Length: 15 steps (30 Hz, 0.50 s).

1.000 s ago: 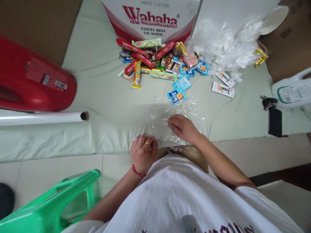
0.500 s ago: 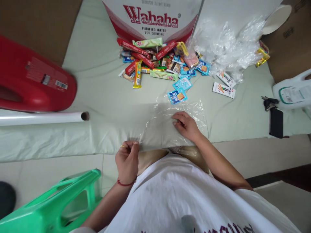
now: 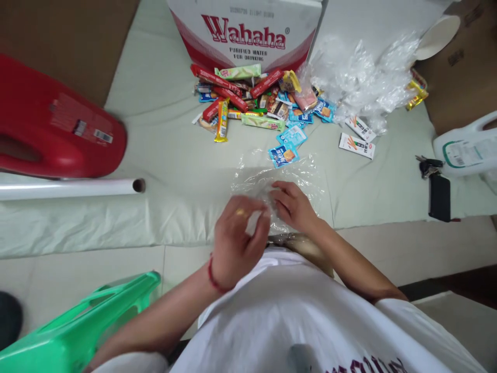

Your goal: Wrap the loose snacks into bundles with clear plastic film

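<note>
A clear plastic bag (image 3: pixel 248 178) lies crinkled at the table's front edge, close to my body. My left hand (image 3: pixel 243 235), smeared a little by motion, is closed in a pinch on the bag's left part and holds it folded over toward the middle. Just to its right, my right hand (image 3: pixel 297 207) has its fingers bent onto the bag, gripping the gathered film. The two hands' fingertips almost meet. A blue snack packet (image 3: pixel 283 155) lies just beyond the bag, with another blue packet (image 3: pixel 294 135) behind it.
Wrapped snacks (image 3: pixel 236 98) are heaped before a Wahaha carton (image 3: pixel 248 36). Crumpled clear plastic (image 3: pixel 361 77) and two white snack packs (image 3: pixel 357 145) lie right. A red jug (image 3: pixel 58 124) and white roll (image 3: pixel 70 188) stand left; a green stool (image 3: pixel 89 316) is below. Keys (image 3: pixel 429 166) lie far right.
My left hand has moved right and slightly up, bringing the bag's left edge over toward my right hand. The bag was spread wider before. My right hand has barely shifted.
</note>
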{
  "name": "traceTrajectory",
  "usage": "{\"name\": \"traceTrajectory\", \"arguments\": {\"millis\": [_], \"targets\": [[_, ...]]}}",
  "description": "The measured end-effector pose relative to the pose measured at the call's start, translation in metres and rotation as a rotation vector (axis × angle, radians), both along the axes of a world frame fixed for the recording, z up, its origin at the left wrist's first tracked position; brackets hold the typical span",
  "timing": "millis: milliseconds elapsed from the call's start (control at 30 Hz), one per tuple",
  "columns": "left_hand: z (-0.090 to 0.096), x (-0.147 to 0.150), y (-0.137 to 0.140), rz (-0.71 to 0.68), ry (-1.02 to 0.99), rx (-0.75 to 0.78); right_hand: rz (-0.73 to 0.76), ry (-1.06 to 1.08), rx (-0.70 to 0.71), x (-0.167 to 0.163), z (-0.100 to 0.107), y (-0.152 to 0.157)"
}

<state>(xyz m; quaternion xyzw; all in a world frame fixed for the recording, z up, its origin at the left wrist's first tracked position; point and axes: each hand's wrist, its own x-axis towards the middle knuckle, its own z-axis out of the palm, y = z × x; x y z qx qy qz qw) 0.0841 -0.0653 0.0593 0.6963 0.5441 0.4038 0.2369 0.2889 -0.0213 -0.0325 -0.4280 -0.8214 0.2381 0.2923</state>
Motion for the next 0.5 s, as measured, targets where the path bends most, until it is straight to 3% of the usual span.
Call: {"name": "traceTrajectory", "arguments": {"millis": [67, 167, 233, 367, 500], "targets": [[-0.025, 0.013, 0.032, -0.065, 0.171, 0.048, 0.003, -0.083, 0.026, 0.004, 0.002, -0.012], [-0.071, 0.016, 0.069, -0.163, 0.429, -0.062, 0.013, -0.238, 0.022, 0.019, 0.000, -0.033], [-0.092, 0.010, 0.079, -0.181, 0.528, -0.111, -0.004, -0.327, 0.002, 0.033, -0.004, -0.048], [-0.105, -0.006, 0.070, -0.079, 0.584, -0.125, -0.055, -0.389, -0.064, 0.058, -0.006, -0.072], [-0.103, -0.008, 0.048, 0.000, 0.571, -0.151, -0.112, -0.211, -0.096, 0.080, 0.006, -0.065]]}}
